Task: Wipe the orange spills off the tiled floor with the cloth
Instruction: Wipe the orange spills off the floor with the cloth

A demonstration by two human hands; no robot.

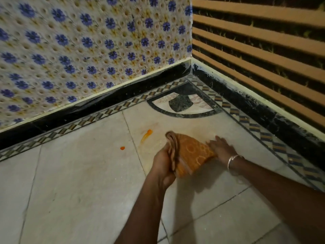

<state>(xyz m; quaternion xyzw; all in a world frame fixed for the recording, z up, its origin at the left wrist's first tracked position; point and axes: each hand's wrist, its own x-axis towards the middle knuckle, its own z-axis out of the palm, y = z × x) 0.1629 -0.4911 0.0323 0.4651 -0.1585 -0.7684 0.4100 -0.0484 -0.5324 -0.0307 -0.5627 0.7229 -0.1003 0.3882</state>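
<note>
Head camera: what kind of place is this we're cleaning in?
Probably a corner of a room in a home: a pale tiled floor with a patterned border, a blue-flowered wall and a slatted wall.

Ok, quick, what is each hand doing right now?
Left hand: closed round the bunched end of the cloth.
Right hand: open, fingers flat on the cloth's other end, though blurred.

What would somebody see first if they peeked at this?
Probably the orange cloth mid-floor, its bunched end gripped by the left hand, the right hand at its other end. Left of it sit an orange streak and a small orange drop on the pale tiles.
</note>
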